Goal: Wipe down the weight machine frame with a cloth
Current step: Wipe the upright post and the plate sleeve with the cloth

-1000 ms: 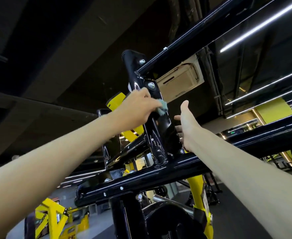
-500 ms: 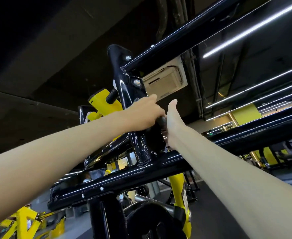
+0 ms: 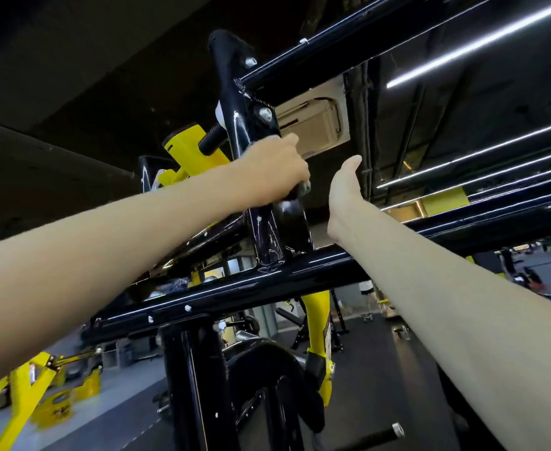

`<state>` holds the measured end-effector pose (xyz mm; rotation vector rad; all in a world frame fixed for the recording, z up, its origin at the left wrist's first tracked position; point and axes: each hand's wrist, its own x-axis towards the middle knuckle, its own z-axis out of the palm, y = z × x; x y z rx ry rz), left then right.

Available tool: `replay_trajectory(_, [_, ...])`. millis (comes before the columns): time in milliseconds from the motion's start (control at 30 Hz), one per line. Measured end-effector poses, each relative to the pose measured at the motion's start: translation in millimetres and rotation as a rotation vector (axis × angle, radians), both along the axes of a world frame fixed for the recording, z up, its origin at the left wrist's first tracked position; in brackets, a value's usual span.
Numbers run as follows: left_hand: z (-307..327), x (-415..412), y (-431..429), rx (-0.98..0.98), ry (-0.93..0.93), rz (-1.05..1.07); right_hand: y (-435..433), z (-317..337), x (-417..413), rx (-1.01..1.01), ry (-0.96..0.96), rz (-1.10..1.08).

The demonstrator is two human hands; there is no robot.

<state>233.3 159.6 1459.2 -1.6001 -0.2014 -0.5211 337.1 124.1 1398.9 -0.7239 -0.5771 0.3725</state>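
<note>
The weight machine frame (image 3: 235, 294) is glossy black tubing with a bolted upright bracket (image 3: 235, 102) rising from a long crossbar. My left hand (image 3: 274, 170) grips the right edge of that bracket just below a bolt. A small pale blue-grey cloth (image 3: 305, 187) is bunched under its fingers, with only a corner showing. My right hand (image 3: 345, 193) is raised to the right of the bracket, apart from it. Its thumb points up, it holds nothing, and its fingers are hidden behind the palm.
A yellow lever arm (image 3: 189, 151) juts out left of the bracket. A thick black beam (image 3: 365, 37) runs overhead, with a beige ceiling unit (image 3: 313, 125) behind it. A black post (image 3: 196, 385) stands below the crossbar. Yellow machines (image 3: 23, 385) stand low on the left.
My left hand slid a little down the bracket with the cloth. My right hand came close against the left hand, then drew away to the right.
</note>
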Motion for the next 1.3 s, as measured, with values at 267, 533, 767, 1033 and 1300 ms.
replay_trajectory(267, [-57, -31, 34, 0.079, 0.059, -0.363, 0, -3, 0, -0.108, -0.179, 0.049])
replay_trajectory(533, [-91, -67, 88, -0.231, 0.056, -0.822, 10, -8, -10, -0.228, -0.485, -0.046])
replay_trajectory(767, [-87, -69, 102, -0.387, -0.049, -0.961, 16, -7, -13, -0.265, -0.589, -0.101])
replay_trajectory(1033, [-60, -66, 104, -0.269, 0.059, -0.988, 17, -8, -17, -0.335, -0.675, -0.309])
replay_trajectory(1300, [-43, -66, 111, -0.273, 0.1, -1.123, 9, -14, -32, -0.364, -0.643, -0.312])
